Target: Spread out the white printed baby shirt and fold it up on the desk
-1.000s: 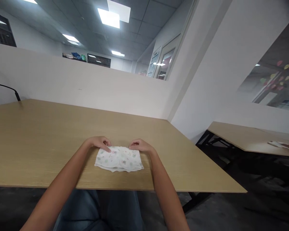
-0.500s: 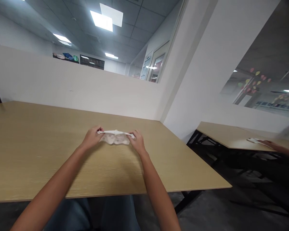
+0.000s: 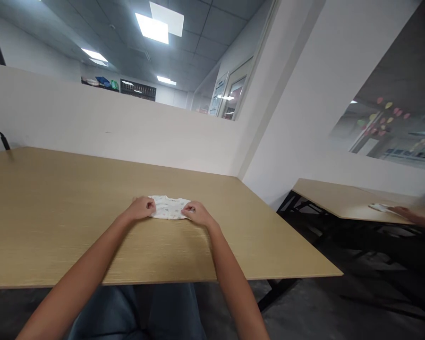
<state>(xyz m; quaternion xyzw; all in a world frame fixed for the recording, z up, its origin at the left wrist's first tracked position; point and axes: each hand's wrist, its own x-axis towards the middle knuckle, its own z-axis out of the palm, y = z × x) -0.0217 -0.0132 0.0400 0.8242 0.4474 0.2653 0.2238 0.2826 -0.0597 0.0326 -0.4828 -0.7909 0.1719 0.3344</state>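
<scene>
A small white cloth [image 3: 168, 208] with a faint print lies nearly flat on the wooden table [image 3: 74, 226] in front of me. Its upper edge dips in the middle, and a vertical seam or fold line runs down its centre. My left hand [image 3: 141, 208] has its fingers curled closed at the cloth's left edge. At the right edge, my right hand [image 3: 196, 212] pinches the fabric between thumb and fingers. Both wrists rest low over the tabletop, and the fingers cover the cloth's two side ends.
A white partition [image 3: 127, 137] stands behind the table, and a white wall [image 3: 290, 127] rises at the right. Beyond a gap is a second table [image 3: 340, 198], where another person's hand [image 3: 402, 211] touches a pale cloth [image 3: 378, 207]. A black cable [image 3: 2, 138] hangs at far left.
The cloth has come down from being held up, hanging bunched between my hands, to lying spread on the table. Both hands have lowered slightly towards me with it.
</scene>
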